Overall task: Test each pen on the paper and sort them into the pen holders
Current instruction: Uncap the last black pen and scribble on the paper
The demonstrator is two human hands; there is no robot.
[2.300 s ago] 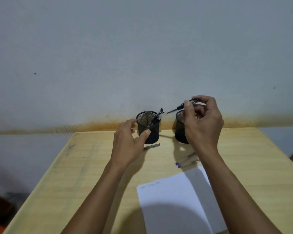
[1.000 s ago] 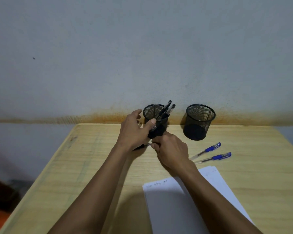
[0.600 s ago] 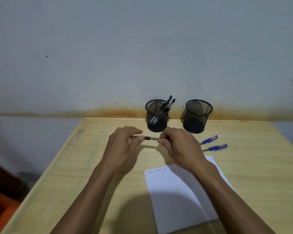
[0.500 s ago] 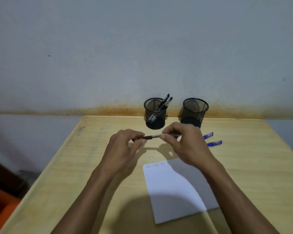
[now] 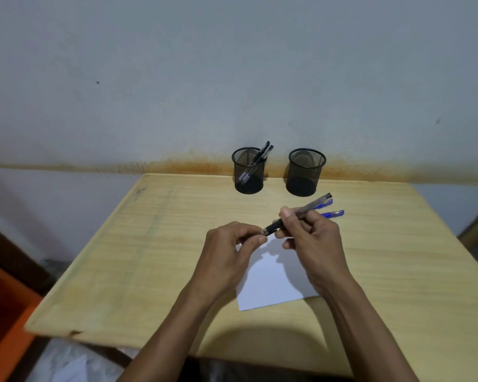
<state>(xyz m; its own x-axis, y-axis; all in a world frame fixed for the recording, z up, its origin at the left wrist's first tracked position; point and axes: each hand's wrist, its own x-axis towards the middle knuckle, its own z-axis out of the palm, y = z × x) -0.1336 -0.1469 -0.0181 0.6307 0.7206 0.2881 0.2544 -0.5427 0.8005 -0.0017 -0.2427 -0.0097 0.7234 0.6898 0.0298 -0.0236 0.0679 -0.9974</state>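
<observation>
- nearest the camera, both forearms reach in over the near edge of the wooden table [image 5: 138,271], and the hands meet above the top of the white paper [image 5: 271,282].
- since half a second ago the black pen [image 5: 295,215] has swung from lying level between the hands to slanting up and away to the right; the right hand [image 5: 309,238] grips its barrel between thumb and curled fingers.
- left hand [image 5: 229,249] has its fingers curled and pinches at the pen's lower, dark end; whether a cap sits between the fingertips cannot be told.
- the paper now lies closer under the hands than before, its upper part hidden by them, so the writing at its top is out of sight.
- just beyond the right hand, two blue pens [image 5: 332,213] lie on the table, partly covered by the raised pen and the knuckles.
- farther back, the left holder [image 5: 249,172] stands with two dark pens leaning in it; the right holder [image 5: 305,172] stands beside it, apart, both against the stained wall [image 5: 232,78].
- bare tabletop spreads to the left and right of the hands, out to the side edges; an orange object [image 5: 0,312] sits low beyond the left edge.
</observation>
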